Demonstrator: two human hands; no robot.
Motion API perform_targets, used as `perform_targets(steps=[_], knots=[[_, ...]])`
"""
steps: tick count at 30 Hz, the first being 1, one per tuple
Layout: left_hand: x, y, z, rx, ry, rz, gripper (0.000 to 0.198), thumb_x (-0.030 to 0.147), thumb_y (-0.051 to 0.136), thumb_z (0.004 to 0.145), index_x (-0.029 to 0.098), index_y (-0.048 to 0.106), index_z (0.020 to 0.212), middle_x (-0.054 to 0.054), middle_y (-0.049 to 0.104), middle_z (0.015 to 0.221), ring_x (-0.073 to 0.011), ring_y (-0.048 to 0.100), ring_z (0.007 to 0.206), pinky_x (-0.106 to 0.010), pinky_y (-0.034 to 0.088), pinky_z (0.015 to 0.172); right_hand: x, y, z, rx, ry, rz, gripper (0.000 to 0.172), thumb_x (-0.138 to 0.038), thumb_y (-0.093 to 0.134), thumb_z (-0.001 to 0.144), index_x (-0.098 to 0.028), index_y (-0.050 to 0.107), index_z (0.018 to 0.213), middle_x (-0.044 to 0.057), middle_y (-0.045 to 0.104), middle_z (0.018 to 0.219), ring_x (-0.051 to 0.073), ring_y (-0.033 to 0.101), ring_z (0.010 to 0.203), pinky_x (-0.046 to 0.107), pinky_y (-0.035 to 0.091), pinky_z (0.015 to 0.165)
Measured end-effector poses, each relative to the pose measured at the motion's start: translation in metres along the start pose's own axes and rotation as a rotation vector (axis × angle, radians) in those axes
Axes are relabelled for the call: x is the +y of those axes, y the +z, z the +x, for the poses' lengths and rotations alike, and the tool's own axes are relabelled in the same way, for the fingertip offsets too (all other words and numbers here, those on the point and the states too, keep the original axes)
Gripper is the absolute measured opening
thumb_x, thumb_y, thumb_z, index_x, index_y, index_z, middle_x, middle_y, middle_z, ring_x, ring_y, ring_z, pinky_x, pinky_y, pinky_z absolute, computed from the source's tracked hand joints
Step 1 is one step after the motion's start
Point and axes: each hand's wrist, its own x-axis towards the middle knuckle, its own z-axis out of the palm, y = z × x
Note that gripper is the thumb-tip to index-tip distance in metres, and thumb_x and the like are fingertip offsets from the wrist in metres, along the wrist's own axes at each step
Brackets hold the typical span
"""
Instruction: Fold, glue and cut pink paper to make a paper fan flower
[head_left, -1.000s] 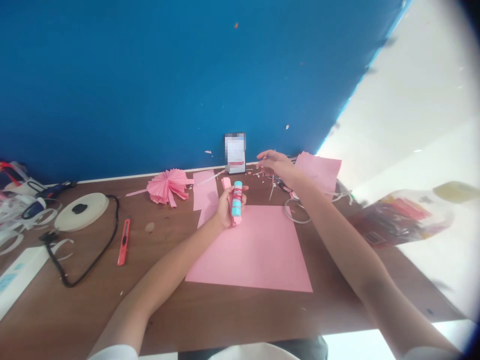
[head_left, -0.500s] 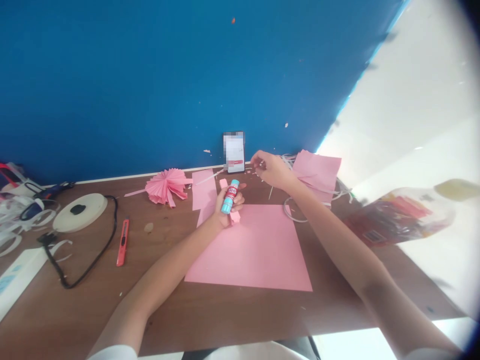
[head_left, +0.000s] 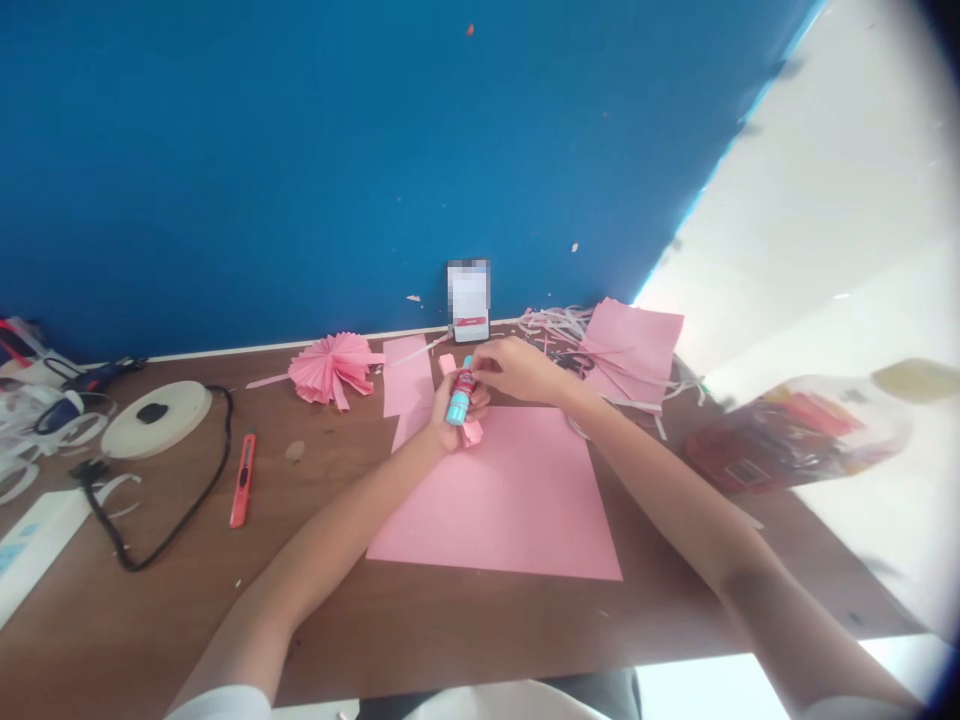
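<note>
My left hand [head_left: 448, 408] is closed around a light-blue glue stick [head_left: 459, 404] with a red label. A folded pink paper strip [head_left: 472, 433] lies in the same hand, under the glue stick, and its ends stick out above and below. My right hand [head_left: 517, 368] reaches in from the right, thumb and fingers pinched on the upper part of the glue stick. Beneath both hands lies a large pink paper sheet [head_left: 502, 510]. To the left are a smaller pink sheet [head_left: 406, 378] and a pleated pink paper rosette [head_left: 330, 370].
A phone [head_left: 471, 302] leans against the blue wall. Pink sheets [head_left: 637, 345] and white paper strips [head_left: 559, 322] lie at the back right. On the left are a red cutter [head_left: 242, 482], a black cable [head_left: 202, 525], a round white device [head_left: 157, 420] and a white power strip [head_left: 34, 545].
My right hand has moved left and down, from beside the phone to the glue stick, and its fingers have closed on it. My left hand has stayed almost in place.
</note>
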Motion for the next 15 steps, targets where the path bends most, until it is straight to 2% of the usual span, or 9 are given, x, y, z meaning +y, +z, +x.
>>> perform_targets(steps=[4, 10, 15], knots=[[-0.001, -0.001, 0.001, 0.008, 0.019, 0.013, 0.028, 0.037, 0.04, 0.087, 0.016, 0.049, 0.071, 0.001, 0.039, 0.05, -0.0071, 0.032, 0.038, -0.016, 0.019, 0.032, -0.002, 0.003, 0.001, 0.023, 0.042, -0.051, 0.017, -0.028, 0.051, 0.084, -0.019, 0.065, 0.086, 0.005, 0.067, 0.087, 0.016, 0.055, 0.076, 0.024, 0.033, 0.064], [-0.005, 0.001, 0.003, 0.106, 0.089, 0.03, 0.03, 0.041, 0.043, 0.086, 0.016, 0.049, 0.071, 0.002, 0.041, 0.05, -0.0064, 0.034, 0.037, -0.017, 0.02, 0.031, -0.008, 0.012, 0.003, 0.046, 0.104, -0.212, 0.014, -0.025, 0.048, 0.084, -0.018, 0.06, 0.083, 0.007, 0.066, 0.087, 0.019, 0.057, 0.078, 0.026, 0.03, 0.06], [-0.006, 0.003, 0.003, 0.129, 0.125, 0.059, 0.031, 0.044, 0.046, 0.085, 0.016, 0.048, 0.071, 0.003, 0.043, 0.051, -0.0068, 0.039, 0.038, -0.017, 0.023, 0.031, -0.008, 0.015, 0.002, 0.01, 0.107, -0.225, 0.011, -0.026, 0.047, 0.083, -0.018, 0.054, 0.086, 0.007, 0.064, 0.087, 0.018, 0.055, 0.072, 0.026, 0.026, 0.056]])
